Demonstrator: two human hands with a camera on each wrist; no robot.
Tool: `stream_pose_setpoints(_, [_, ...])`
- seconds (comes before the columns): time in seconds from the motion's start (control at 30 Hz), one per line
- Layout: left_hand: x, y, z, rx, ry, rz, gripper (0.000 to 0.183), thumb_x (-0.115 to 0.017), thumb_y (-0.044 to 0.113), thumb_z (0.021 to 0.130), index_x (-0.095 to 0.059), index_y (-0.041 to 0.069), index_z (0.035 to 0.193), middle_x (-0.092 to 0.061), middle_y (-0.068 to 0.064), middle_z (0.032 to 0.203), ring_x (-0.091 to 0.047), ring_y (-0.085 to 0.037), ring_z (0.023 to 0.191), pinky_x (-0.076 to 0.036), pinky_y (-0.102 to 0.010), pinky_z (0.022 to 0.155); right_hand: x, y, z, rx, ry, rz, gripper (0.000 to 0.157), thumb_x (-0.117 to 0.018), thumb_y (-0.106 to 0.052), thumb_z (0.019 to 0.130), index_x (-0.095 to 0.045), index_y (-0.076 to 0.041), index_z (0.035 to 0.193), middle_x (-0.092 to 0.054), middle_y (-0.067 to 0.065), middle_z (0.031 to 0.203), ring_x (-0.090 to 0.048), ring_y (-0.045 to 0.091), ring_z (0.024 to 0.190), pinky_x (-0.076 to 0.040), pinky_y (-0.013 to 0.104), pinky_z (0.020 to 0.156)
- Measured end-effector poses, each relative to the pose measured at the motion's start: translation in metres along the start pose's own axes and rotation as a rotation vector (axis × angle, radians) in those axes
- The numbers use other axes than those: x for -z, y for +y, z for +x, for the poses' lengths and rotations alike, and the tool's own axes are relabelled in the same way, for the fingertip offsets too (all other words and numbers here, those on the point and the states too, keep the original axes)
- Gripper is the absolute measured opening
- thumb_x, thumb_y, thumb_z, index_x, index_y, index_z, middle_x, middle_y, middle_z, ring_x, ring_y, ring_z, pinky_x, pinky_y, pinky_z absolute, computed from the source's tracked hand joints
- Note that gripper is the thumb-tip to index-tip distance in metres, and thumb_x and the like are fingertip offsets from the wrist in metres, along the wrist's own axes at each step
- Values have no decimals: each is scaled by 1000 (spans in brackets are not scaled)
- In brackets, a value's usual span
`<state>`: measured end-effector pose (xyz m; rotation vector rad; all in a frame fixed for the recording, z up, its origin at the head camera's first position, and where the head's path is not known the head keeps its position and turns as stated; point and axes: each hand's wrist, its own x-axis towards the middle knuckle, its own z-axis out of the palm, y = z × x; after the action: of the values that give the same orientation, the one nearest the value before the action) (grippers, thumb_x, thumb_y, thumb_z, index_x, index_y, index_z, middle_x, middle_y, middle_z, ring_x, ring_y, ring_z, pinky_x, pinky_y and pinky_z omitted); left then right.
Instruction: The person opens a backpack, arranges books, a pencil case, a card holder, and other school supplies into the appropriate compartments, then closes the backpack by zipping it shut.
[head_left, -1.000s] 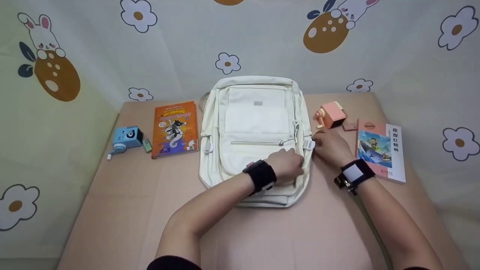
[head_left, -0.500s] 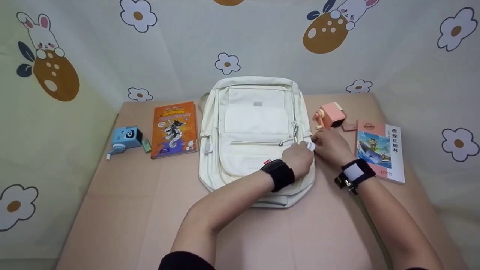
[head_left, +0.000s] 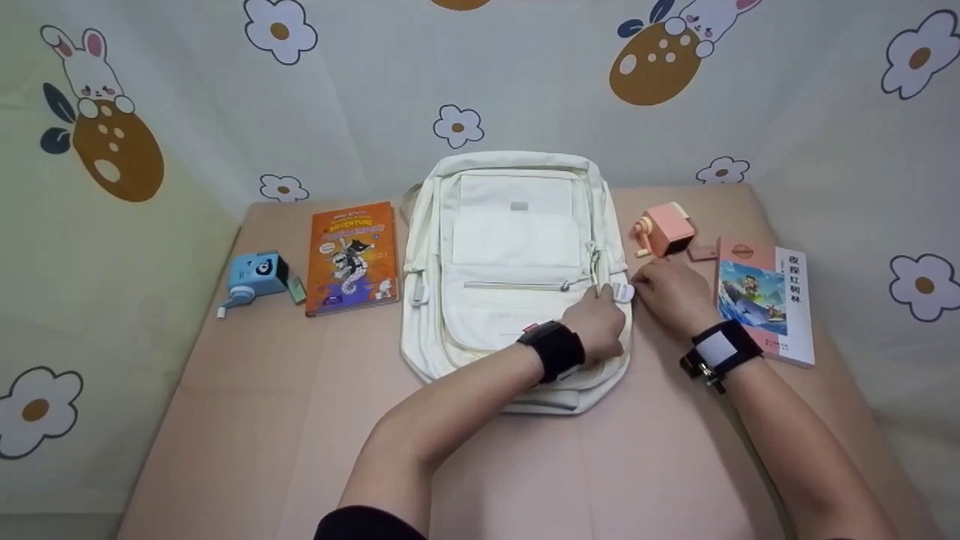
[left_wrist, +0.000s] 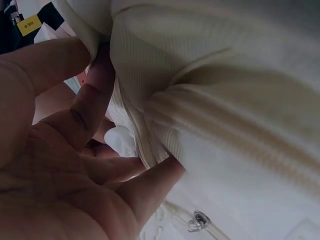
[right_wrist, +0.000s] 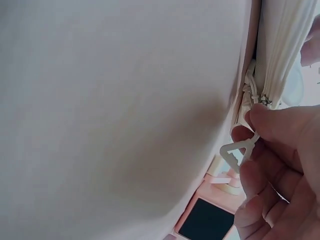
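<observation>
left grip (head_left: 596, 326) has shifted rightward across the white backpack (head_left: 514, 240).

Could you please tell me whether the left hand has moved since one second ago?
Yes: the left hand has moved right across the white backpack, farther from the orange book.

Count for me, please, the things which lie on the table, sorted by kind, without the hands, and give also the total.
Backpack: 1
Books: 2 (orange book, pink-and-white book)
Crank sharpeners, by their look: 2 (blue sharpener, pink sharpener)
Small blocks, perhaps erasers: 2 (green block, pink block)
Total: 7
</observation>
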<state>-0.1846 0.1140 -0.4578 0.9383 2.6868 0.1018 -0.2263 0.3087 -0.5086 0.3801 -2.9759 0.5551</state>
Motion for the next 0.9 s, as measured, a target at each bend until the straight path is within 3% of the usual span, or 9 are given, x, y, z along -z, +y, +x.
stream_pose_setpoints(0.2, [5,-8,0,-43,-35,-67,21,-72,29,88,-75,8,90,-38,-19,159,-36,-36,146,-43,-34,109,5,-2,-3,9,-21,-8,10,-71,-16,96,-78,-9,98,-70,10,95,-64,32,90,-50,49,78])
stream_pose_setpoints(0.63, [5,-10,-2,-50,-23,-59,23,-74,33,88,-72,11,83,-48,-15,148,-47,-29,134,-52,-33,96,13,-8,-20,127,2,-99,6,-75,-14,91,-78,-9,89,-68,5,83,-59,28,80,-46,45,70])
stream_pose_setpoints(0.9, [4,-10,-2,-43,-23,-72,25,-74,34,89,-69,11,81,-46,-17,151,-47,-30,134,-50,-34,99,25,-19,-32,111,-142,-90,5,-75,-12,91,-79,-9,91,-69,3,81,-63,25,72,-51,46,68])
